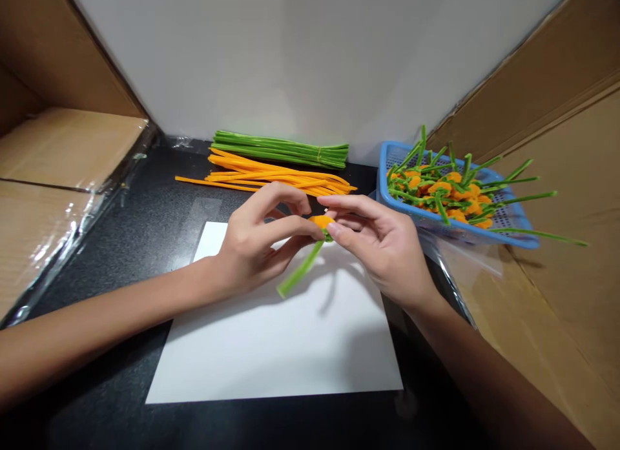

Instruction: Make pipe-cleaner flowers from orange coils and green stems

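Note:
Between my two hands, above a white sheet of paper (271, 353), is a pipe cleaner flower (321, 222) with an orange head and a green stem that slants down to the left. My left hand (271, 234) pinches it at the base of the orange part, thumb and fingertips closed. From the other side, my right hand (380, 240) grips the same flower between thumb and fingers. My fingers hide part of the orange head and the green beneath it. The lower end of the stem hangs free and looks slightly blurred.
Behind my hands lie a bundle of green pipe cleaners (281, 148) and a loose pile of orange pipe cleaners (271, 172). A blue basket (523, 234) at the right holds several orange and green flowers, some stems jutting past its rim. Cardboard (53, 153) flanks the black table (159, 198).

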Demonstrator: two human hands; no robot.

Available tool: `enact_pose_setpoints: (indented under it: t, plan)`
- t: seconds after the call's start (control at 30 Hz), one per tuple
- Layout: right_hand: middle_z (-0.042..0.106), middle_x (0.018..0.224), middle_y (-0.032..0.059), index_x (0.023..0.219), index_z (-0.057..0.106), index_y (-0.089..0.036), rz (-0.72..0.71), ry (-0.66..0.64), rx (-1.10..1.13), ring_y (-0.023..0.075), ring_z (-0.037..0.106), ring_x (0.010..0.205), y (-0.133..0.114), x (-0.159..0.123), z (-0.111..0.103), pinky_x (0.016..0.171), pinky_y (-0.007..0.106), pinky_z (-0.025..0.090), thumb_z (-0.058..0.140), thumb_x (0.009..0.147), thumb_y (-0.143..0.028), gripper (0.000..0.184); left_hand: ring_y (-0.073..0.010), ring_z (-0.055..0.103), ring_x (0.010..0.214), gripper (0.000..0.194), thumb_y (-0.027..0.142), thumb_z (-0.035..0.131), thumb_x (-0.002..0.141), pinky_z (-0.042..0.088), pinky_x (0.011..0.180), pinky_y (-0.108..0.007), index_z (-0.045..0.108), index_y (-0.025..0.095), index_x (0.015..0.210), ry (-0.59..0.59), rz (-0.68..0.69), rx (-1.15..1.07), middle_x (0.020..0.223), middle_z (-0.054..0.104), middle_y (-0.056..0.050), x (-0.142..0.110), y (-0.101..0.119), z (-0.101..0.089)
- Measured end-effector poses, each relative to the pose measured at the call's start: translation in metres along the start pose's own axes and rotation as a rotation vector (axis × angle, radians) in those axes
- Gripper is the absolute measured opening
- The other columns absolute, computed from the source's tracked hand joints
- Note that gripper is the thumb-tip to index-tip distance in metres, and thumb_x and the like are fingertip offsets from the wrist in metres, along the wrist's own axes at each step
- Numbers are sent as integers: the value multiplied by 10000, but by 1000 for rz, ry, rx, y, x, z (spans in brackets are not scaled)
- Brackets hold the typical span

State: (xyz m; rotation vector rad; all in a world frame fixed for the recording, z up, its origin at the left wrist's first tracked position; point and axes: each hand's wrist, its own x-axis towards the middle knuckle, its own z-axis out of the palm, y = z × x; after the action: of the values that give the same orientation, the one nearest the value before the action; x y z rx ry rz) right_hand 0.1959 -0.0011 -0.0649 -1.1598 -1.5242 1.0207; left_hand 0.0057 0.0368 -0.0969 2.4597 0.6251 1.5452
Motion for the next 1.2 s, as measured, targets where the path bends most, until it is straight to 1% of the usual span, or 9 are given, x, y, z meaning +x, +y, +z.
enact_pose_setpoints:
  t: [0.1,0.17,0.4,0.5,0.63,0.8,0.9,1.03,1.2]
  plan:
    - [716,1036,61,1034,757,-200,79,-114,93,188,697,926,3,3,-4,820,314,600,727,846,-305,218,-124,638,806,91,137,628,910,549,696,-241,696,196,924,-82,25,8,909,641,-43,4,0,-5]
    - [726,1020,61,1015,762,-189,126,-150,162,183,710,896,6,4,-6,803,306,607,733,842,-309,213,-124,636,787,109,124,599,920,528,690,-240,684,189,940,-145,67,35,889,656,-42,6,-1,-7]
    - [750,850,38,927,756,-165,241,-150,297,167,733,756,9,2,-4,723,304,636,800,772,-311,217,-134,574,680,156,158,550,949,450,560,-249,672,203,1033,-188,316,181,831,679,-49,8,-8,-11]
    - [729,749,20,872,746,-158,303,-123,390,147,716,672,10,2,1,670,287,634,816,750,-301,200,-136,576,675,150,182,541,957,460,556,-252,665,215,1034,-226,410,176,854,692,-53,11,-11,-14]
    - [710,715,8,840,741,-155,380,-97,498,134,699,652,10,0,5,629,257,621,837,712,-270,198,-149,598,707,163,206,528,969,487,575,-258,666,229,1051,-329,364,110,886,701,-63,15,-13,-17]
    - [705,730,7,853,735,-154,398,-106,497,125,691,653,8,-1,3,620,242,610,840,704,-253,208,-150,602,714,161,263,525,984,517,639,-267,679,236,1021,-416,249,-35,874,695,-58,18,-11,-19]
    - [719,779,9,866,737,-169,391,-146,501,130,704,693,7,1,-1,697,270,614,826,725,-260,190,-147,604,712,159,241,518,986,499,626,-262,675,232,1008,-395,243,22,878,697,-57,20,-11,-19]
    - [753,877,30,952,739,-187,372,-193,504,155,732,774,10,3,-5,815,321,600,834,717,-238,259,-143,603,707,146,196,520,979,466,601,-257,660,209,1018,-336,302,114,884,699,-63,21,-12,-20]
    - [767,873,50,971,731,-167,356,-146,464,178,744,778,13,-1,-2,793,320,594,821,736,-231,260,-146,596,687,133,189,529,973,443,566,-261,650,200,1025,-307,340,104,884,708,-72,19,-14,-18]
